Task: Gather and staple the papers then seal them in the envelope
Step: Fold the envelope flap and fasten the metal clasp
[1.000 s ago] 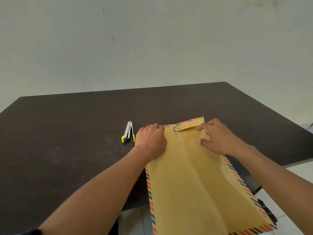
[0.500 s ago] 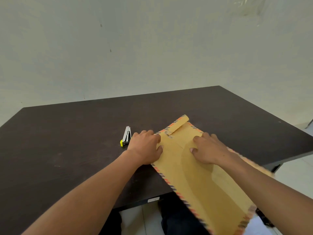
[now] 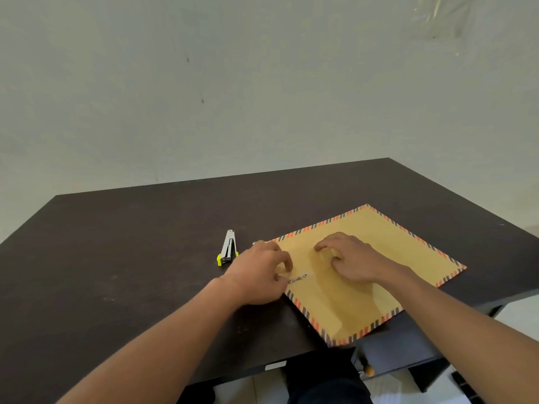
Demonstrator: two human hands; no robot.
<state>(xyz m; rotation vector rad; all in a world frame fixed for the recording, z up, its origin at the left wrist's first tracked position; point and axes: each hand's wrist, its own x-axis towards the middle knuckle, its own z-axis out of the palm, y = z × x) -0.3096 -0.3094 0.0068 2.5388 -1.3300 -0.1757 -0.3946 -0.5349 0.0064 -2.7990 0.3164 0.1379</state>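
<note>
A dark brown table (image 3: 122, 258) stands against a plain pale wall (image 3: 262, 83). Light floor tiles (image 3: 519, 313) show below its edge.

Envelope (image 3: 370, 258) now swung sideways, flat on the table (image 3: 145, 258) — no longer overhanging toward the person.

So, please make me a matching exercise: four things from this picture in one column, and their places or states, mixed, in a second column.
1. silver stapler with yellow end
2. brown striped-border envelope
3. left hand
4. right hand

a. fingertips at the envelope's metal clasp
b. lying flat, one corner past the dark table edge
c. pressing the envelope's middle
d. untouched, left of the hands

Pairs: 1-d, 2-b, 3-a, 4-c
</note>
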